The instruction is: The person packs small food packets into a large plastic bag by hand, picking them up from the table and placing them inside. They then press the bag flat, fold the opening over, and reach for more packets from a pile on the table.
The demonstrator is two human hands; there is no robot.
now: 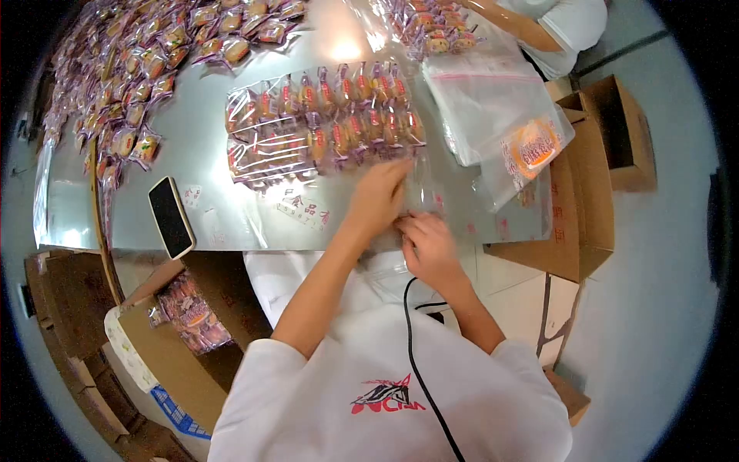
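Clear bag of wrapped snack cakes (332,127), upper centre of frame: long axis ran left to right, above and mostly leftward of both hands. Left hand (382,196), nearer, lay by its lower-right edge; right hand (431,246) sat below, fingers curled, either hand's pinch indeterminable.

Apparently inside a food-packing workshop: wrapped snacks (142,65) heaped toward the far left corner of a metal surface (196,104), more lined up in rows in a clear bag (269,140) near the middle, printed bags (477,104) stacked toward the right edge. Open cartons (570,204) beyond the right edge; packs (192,312) in another below the near left corner. At the far right corner, a co-worker (573,31) in white.
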